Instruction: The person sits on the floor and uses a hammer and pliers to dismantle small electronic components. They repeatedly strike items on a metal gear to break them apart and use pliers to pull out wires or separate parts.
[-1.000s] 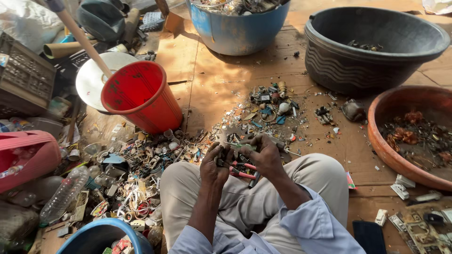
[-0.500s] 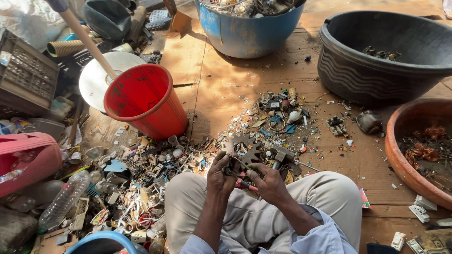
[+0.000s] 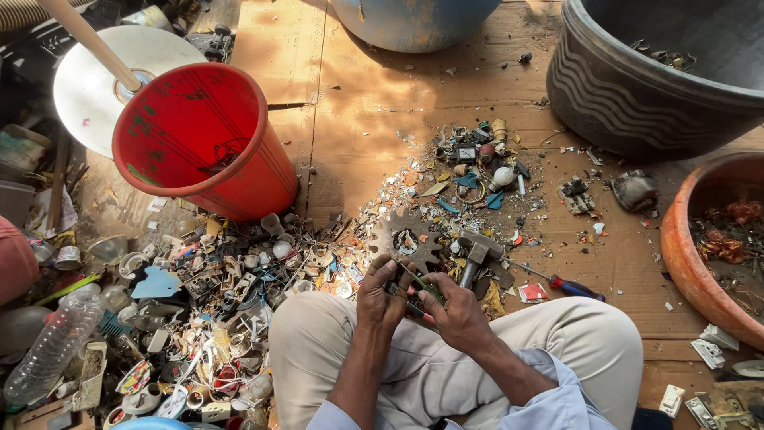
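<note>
While both hands, left hand (image 3: 380, 296) and right hand (image 3: 454, 312), pinch it, the small green part (image 3: 420, 288) sits between them.

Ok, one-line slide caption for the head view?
Seated person's left hand and right hand work a small green part over scattered scrap beside a red bucket.

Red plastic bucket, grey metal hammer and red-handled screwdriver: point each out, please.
Red plastic bucket (image 3: 208, 171), head view, outer side wall.
Grey metal hammer (image 3: 480, 248), head view, on its head.
Red-handled screwdriver (image 3: 574, 287), head view, on the handle.
</note>
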